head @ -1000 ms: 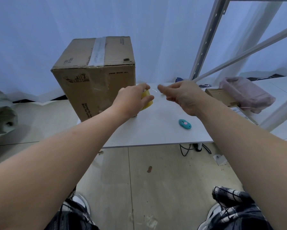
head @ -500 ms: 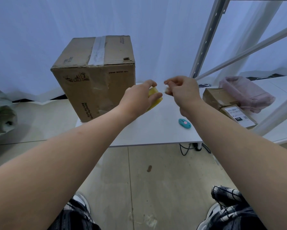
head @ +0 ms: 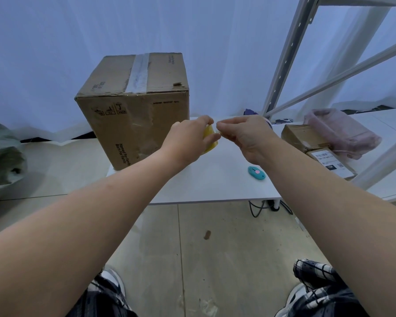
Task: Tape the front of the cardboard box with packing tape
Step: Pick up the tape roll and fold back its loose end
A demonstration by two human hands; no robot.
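A tall brown cardboard box (head: 135, 124) stands on the left end of the white table (head: 215, 186), with a strip of clear tape along its top seam. My left hand (head: 187, 139) grips a yellow roll of packing tape (head: 209, 138), held just right of the box's front face. My right hand (head: 247, 136) meets it fingertip to fingertip and pinches at the roll's edge; the tape end itself is too thin to make out.
A small teal cutter (head: 256, 173) lies on the table below my right hand. Two flat cardboard parcels (head: 316, 147) and a pink bag (head: 343, 131) sit at the right, beside a grey metal shelf frame (head: 290, 53). A green bag (head: 2, 161) lies at the left.
Both hands have risen from the table and drawn together. My right hand's fingers, a little apart from the roll before, now touch my left hand's fingertips at it.
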